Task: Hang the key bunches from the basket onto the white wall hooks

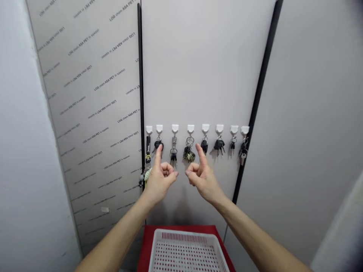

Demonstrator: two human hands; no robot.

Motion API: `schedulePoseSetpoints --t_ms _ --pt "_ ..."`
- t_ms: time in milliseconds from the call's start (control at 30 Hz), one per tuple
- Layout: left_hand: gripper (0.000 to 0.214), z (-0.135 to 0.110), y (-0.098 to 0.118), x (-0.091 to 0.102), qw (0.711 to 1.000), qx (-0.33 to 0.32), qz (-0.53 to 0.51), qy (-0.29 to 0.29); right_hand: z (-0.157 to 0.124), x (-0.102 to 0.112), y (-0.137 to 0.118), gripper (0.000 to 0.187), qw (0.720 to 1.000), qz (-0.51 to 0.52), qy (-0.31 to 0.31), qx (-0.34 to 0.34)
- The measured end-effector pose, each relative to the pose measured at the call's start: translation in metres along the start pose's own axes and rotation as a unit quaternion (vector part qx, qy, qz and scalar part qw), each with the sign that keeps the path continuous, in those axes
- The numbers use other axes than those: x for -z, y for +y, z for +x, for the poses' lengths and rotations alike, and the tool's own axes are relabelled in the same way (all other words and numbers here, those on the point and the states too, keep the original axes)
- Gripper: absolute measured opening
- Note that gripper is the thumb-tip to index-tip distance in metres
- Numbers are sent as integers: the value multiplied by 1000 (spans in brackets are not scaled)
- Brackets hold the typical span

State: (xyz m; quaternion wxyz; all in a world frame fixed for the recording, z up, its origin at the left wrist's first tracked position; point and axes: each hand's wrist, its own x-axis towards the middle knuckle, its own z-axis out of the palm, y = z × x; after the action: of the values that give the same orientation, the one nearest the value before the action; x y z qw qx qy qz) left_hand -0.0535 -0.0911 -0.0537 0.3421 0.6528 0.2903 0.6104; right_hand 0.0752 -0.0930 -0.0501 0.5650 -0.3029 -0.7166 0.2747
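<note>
My left hand (160, 177) is raised in front of the wall panel, index finger pointing up and thumb out to the right, the other fingers curled. Nothing shows in it. Mirroring that pose, my right hand (203, 177) is also without anything in it, index finger up and thumb toward the left. Between the two hands hang a bunch of keys (174, 155) and a key ring with greenish charms (189, 154). Black keys (159, 144) appear behind my left index fingertip; a black key fob (204, 145) hangs just right of my right index finger.
Several white hooks (191, 129) run in a row across the panel. More key bunches (219, 144) hang at the right, and a black strap (148, 151) with charms at the left. Below, a white plastic basket (184, 237) rests on a red surface (146, 245).
</note>
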Motion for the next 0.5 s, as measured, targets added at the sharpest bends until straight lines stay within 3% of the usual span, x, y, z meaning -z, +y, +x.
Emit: schedulePoseSetpoints --t_ms 100,300,400,500 --pt "76 8 -9 12 999 19 20 27 8 5 8 69 999 -49 22 -9" --pt "68 43 -42 51 967 41 159 196 33 36 43 53 953 -242 167 -66" --pt "62 58 -53 57 960 52 213 173 41 42 57 54 951 -242 147 -125" --pt "59 67 -53 52 956 51 246 150 47 37 60 54 958 -217 109 -150"
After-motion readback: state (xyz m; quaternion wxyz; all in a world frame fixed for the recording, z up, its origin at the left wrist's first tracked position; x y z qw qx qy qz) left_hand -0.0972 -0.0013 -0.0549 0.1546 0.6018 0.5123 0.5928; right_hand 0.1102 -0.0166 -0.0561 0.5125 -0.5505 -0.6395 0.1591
